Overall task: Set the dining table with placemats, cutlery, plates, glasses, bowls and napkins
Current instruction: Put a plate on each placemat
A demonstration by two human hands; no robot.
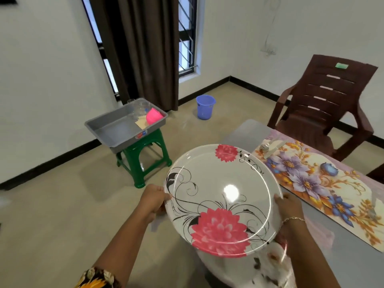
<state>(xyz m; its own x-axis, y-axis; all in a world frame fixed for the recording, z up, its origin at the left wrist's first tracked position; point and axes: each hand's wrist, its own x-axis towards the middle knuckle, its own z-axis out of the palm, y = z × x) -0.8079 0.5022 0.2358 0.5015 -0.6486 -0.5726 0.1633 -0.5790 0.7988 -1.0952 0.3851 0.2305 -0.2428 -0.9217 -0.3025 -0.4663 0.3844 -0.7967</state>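
Plate (223, 199) — gripped between both hands (154, 199)

Lighting: bright, even daylight. Source: barred window (187, 38) beside the dark brown curtain (141, 48), upper centre.
Glare: round white hotspot and thin arc highlights on the glossy white round plate with red flowers (218, 177).
Shadows: soft and faint on the beige floor (62, 215), left of the green plastic stool (143, 159).
Distortion: wide-angle; walls lean at the frame edges.
Blur: lower right smeared.

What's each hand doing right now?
Left hand: grips the floral plate by its left rim.
Right hand: grips the same plate's right rim.
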